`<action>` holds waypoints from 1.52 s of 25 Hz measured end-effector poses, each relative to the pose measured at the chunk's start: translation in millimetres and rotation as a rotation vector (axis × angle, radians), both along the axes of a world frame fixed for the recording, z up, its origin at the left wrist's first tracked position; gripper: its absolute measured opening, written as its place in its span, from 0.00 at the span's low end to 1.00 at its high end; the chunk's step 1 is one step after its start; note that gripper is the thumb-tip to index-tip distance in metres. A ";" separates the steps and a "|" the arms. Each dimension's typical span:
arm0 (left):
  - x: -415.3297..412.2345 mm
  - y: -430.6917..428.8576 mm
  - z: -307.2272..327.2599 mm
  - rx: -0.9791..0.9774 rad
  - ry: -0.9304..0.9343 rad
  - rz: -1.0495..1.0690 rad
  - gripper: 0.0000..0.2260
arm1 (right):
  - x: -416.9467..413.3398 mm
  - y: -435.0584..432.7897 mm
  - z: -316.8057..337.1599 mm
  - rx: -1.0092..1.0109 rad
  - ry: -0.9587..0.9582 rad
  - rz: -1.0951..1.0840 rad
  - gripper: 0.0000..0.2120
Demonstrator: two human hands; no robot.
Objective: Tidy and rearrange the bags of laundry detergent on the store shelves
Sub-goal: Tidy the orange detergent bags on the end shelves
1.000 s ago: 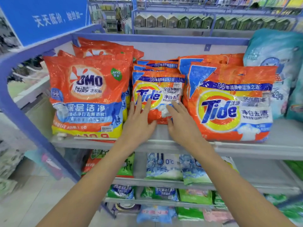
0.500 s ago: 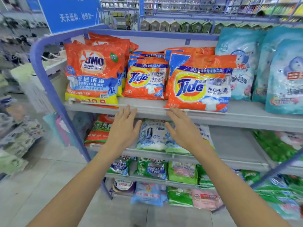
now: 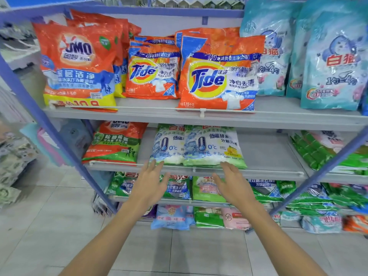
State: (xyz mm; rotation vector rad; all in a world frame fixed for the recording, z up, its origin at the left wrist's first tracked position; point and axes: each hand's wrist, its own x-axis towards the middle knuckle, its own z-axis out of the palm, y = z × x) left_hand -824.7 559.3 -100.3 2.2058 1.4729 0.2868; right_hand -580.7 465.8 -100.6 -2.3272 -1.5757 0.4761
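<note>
Both hands reach forward with fingers straight and spread, holding nothing: the left hand (image 3: 148,184) and the right hand (image 3: 234,185) hover near the front edge of the 2nd shelf (image 3: 268,173). Just beyond them 2 white-and-green detergent bags (image 3: 213,146) lie side by side, touching. On the top shelf (image 3: 139,114) stand an orange OMO bag (image 3: 77,64) at left, Tide bags (image 3: 219,76) in the middle and pale blue bags (image 3: 334,62) at right.

Your left hand (image 3: 149,187) and right hand (image 3: 234,187), both flat and empty, hover just before two 0°C detergent bags (image 3: 211,148), second shelf (image 3: 262,173).
</note>
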 end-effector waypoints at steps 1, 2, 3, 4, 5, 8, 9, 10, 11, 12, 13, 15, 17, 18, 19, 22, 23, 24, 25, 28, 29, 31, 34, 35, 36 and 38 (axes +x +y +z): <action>9.7 6.3 -6.4 -0.022 -0.014 -0.006 0.28 | 9.0 6.4 -5.8 -0.009 0.014 -0.035 0.32; 19.8 13.5 -10.8 -0.046 -0.027 -0.022 0.30 | 20.9 15.5 -13.0 -0.014 0.040 -0.073 0.33; 30.8 19.9 -14.1 -0.071 -0.037 -0.042 0.33 | 33.8 25.1 -18.6 -0.015 0.079 -0.117 0.35; 43.6 27.8 -17.9 -0.093 -0.047 -0.062 0.36 | 47.5 37.3 -23.6 -0.030 0.132 -0.174 0.39; 56.5 35.2 -21.4 -0.119 -0.063 -0.069 0.39 | 61.6 50.5 -27.5 -0.037 0.175 -0.234 0.45; 98.8 61.0 -33.6 -0.310 -0.281 0.067 0.40 | 105.1 85.6 -48.0 -0.056 0.357 -0.372 0.55; 112.7 67.1 -36.8 -0.390 -0.393 0.149 0.38 | 113.9 92.6 -52.5 -0.075 0.420 -0.379 0.55; 125.5 73.2 -39.7 -0.453 -0.489 0.234 0.36 | 121.8 98.4 -56.3 -0.090 0.482 -0.377 0.53; 137.1 79.7 -45.1 -0.499 -0.557 0.306 0.33 | 130.6 102.3 -60.9 -0.099 0.526 -0.363 0.47; 144.5 85.7 -51.8 -0.513 -0.591 0.360 0.27 | 134.7 105.7 -64.1 -0.090 0.564 -0.360 0.41; 150.9 90.6 -57.1 -0.507 -0.601 0.390 0.21 | 138.5 109.2 -67.2 -0.074 0.582 -0.355 0.37; 160.8 98.3 -64.9 -0.502 -0.587 0.391 0.15 | 144.9 116.5 -78.3 -0.040 0.591 -0.388 0.46; 173.0 105.3 -64.8 -0.549 -0.612 0.391 0.21 | 156.8 123.4 -81.7 0.037 0.675 -0.420 0.41; 178.0 107.6 -63.8 -0.579 -0.638 0.389 0.25 | 161.6 124.1 -78.7 0.080 0.760 -0.431 0.33; 184.9 110.1 -64.9 -0.604 -0.663 0.381 0.29 | 170.5 126.4 -77.5 0.115 0.826 -0.437 0.31; 203.3 106.7 -69.4 -0.626 -0.748 0.382 0.40 | 193.4 130.7 -69.6 0.224 0.906 -0.415 0.38; 209.0 102.6 -73.5 -0.618 -0.760 0.377 0.41 | 198.1 130.3 -67.8 0.283 0.908 -0.407 0.32; 212.5 99.0 -76.4 -0.607 -0.769 0.376 0.39 | 201.1 129.4 -69.8 0.318 0.899 -0.420 0.26; 213.8 98.3 -78.7 -0.608 -0.793 0.361 0.37 | 204.1 126.5 -75.0 0.344 0.903 -0.426 0.23; 210.8 104.4 -87.9 -0.656 -0.788 0.294 0.39 | 202.0 114.1 -91.3 0.370 0.945 -0.452 0.20; 208.2 105.6 -89.5 -0.670 -0.782 0.290 0.39 | 200.7 112.8 -97.7 0.372 0.956 -0.452 0.20; 202.7 108.0 -95.8 -0.648 -0.808 0.330 0.31 | 198.9 112.3 -103.2 0.354 0.946 -0.448 0.22; 208.0 101.3 -101.3 -0.522 -0.827 0.422 0.21 | 196.8 116.9 -100.6 0.315 0.957 -0.445 0.20; 211.0 101.9 -101.4 -0.459 -0.820 0.448 0.20 | 197.6 120.7 -104.6 0.335 0.957 -0.447 0.18; 213.2 104.9 -100.2 -0.367 -0.787 0.461 0.19 | 196.2 124.6 -104.9 0.362 0.936 -0.442 0.17; 214.0 106.8 -93.6 -0.233 -0.724 0.456 0.22 | 192.4 136.7 -103.1 0.397 0.891 -0.438 0.17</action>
